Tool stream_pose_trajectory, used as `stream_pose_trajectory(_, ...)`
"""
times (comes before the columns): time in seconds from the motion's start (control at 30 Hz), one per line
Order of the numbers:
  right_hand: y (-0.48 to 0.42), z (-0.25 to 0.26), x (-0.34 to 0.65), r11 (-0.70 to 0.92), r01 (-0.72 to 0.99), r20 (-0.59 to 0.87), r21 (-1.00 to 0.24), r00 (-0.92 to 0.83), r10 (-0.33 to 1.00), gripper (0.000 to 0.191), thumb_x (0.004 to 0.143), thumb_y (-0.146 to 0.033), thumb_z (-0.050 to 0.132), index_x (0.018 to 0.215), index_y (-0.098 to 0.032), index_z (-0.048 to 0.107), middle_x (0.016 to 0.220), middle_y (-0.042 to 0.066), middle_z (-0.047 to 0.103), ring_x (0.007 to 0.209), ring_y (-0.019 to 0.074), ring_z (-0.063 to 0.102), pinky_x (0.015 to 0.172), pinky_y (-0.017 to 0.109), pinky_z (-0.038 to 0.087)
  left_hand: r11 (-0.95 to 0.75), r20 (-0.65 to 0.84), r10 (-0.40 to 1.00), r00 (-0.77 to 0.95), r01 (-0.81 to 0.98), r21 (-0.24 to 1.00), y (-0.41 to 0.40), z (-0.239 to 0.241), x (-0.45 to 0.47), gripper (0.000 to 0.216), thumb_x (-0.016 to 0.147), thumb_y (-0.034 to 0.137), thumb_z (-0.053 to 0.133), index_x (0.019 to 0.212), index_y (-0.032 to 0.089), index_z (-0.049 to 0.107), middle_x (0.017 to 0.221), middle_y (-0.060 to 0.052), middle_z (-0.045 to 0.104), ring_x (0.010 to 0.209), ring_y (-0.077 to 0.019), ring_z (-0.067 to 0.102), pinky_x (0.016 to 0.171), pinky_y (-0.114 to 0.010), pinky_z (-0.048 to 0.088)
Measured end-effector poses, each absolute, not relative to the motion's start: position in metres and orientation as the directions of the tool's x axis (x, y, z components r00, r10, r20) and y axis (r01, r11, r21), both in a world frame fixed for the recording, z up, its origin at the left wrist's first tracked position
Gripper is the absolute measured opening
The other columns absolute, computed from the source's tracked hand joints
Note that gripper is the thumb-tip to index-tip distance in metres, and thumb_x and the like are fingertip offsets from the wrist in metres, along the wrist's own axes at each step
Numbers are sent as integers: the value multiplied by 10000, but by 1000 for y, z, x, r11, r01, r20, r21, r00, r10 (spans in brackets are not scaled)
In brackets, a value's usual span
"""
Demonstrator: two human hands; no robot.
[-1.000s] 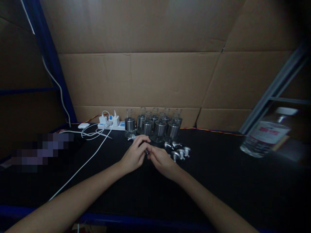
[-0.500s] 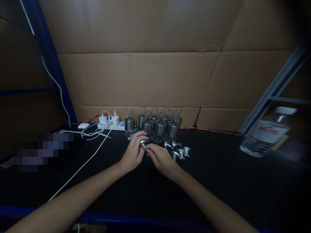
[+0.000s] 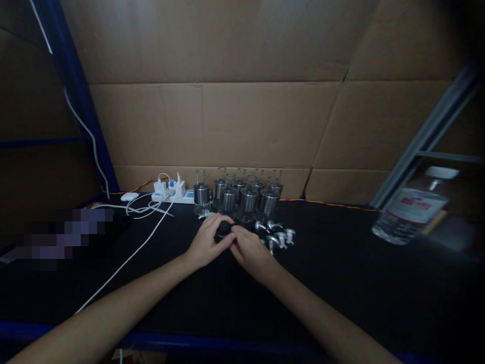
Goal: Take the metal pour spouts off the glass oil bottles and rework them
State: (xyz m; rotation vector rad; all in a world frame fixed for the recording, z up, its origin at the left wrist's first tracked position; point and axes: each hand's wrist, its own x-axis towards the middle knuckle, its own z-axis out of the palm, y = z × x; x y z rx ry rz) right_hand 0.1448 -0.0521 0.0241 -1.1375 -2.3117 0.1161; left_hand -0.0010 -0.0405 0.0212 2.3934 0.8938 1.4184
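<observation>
My left hand [image 3: 206, 241] is closed around a small bottle pour spout, whose round black end [image 3: 223, 229] faces up toward me. My right hand [image 3: 252, 252] meets it from the other side, its thumb and fingers pinched at the edge of the same piece. The rest of the spout is hidden by my fingers. Just right of my hands, several silver pour spouts [image 3: 280, 239] lie loose on the black tabletop [image 3: 227, 303]. Another silver spout [image 3: 204, 214] lies beyond my left hand. Behind stand several glass bottles [image 3: 249, 200] with steel sleeves, their necks uncapped.
A white power strip [image 3: 185, 198] with plugged chargers and tangled white cables [image 3: 147, 208] lies at back left; one cable runs to the front edge. A large clear water bottle [image 3: 415, 210] stands at right. Cardboard [image 3: 257, 126] walls the back.
The spout has been turned in my hands: its silver side showed before, and now its black end faces me. My fingers have closed in around it.
</observation>
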Motion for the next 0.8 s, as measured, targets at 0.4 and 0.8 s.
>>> stream_pose_trajectory(0.4,-59,21,136,667,452,426,-592,-528,735,195,813,-149,329,759,-158,517,834,54,593,773,140,547,707,270,422,-830,740,523,422,450,330,-43,22,-1,155,782,286,411,856,168,478,776,-38,502,769,-169,460,722,-307,355)
stream_pose_trajectory(0.8,-54,15,137,600,352,396,-718,-502,769,204,808,-164,303,669,-155,452,609,-13,496,569,87,469,557,209,390,-856,771,461,440,450,255,-45,22,-2,164,776,295,403,846,164,471,739,-33,488,735,-165,447,695,-305,342)
